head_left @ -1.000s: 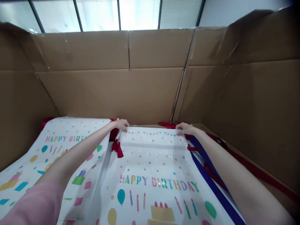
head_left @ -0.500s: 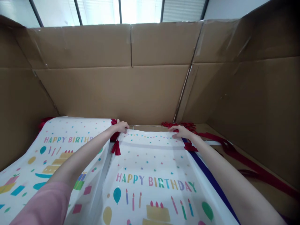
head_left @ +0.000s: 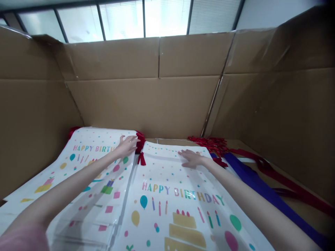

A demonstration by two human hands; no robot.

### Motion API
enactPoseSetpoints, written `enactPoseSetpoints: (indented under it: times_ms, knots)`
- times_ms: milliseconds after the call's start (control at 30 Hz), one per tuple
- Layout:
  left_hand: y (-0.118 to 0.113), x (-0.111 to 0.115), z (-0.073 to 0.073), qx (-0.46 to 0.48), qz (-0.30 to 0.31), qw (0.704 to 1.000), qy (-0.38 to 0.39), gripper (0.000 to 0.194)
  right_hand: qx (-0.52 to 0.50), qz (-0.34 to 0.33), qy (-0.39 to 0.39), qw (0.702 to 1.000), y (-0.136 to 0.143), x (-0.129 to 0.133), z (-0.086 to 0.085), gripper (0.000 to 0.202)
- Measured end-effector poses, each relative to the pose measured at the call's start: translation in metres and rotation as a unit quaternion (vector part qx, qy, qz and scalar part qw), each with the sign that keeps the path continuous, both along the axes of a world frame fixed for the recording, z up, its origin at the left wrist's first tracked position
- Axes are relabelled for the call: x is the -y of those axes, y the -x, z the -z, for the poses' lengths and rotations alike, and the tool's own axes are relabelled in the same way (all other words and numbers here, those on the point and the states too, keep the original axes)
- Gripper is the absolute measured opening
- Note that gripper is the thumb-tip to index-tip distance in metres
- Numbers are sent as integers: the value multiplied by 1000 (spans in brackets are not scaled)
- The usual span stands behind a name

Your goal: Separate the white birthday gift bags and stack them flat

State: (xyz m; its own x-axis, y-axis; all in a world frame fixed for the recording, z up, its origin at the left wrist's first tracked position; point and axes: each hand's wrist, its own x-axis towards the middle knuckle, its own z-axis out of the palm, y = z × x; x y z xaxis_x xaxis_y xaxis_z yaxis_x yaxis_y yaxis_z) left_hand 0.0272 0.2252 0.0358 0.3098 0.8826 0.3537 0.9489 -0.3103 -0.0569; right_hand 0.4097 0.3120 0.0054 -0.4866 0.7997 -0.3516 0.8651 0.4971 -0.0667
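A white "Happy Birthday" banner [head_left: 157,170] printed with balloons, candles and a cake lies flat in front of me. My right hand [head_left: 192,159] rests on its upper part with the fingers spread. To the left is a stack of matching banners [head_left: 91,137]. My left hand [head_left: 127,145] is over the upper right corner of that stack, fingers apart and holding nothing; whether it touches the sheet I cannot tell. Red tassels [head_left: 141,159] hang at the upper left corner of the right banner, and more red tassels [head_left: 140,141] bunch beside the left stack.
Tall cardboard walls [head_left: 146,108] enclose the banners at the back and sides. A heap of red tassels [head_left: 209,143] lies at the back right. A blue strip [head_left: 261,188] and a red ribbon [head_left: 282,181] run along the right side. Windows [head_left: 167,17] show above the cardboard.
Both hands have let go of the right banner's top corners. My left hand has shifted left over the stack, and my right hand has slid inward onto the banner. The view has shifted left.
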Motion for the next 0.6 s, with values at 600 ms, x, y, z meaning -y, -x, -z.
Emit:
enactPoseSetpoints:
  times_ms: [600]
  knots:
    - [96,234,38,35,-22,973,227,55,-109,-110,-136,978,168,27,-60,55]
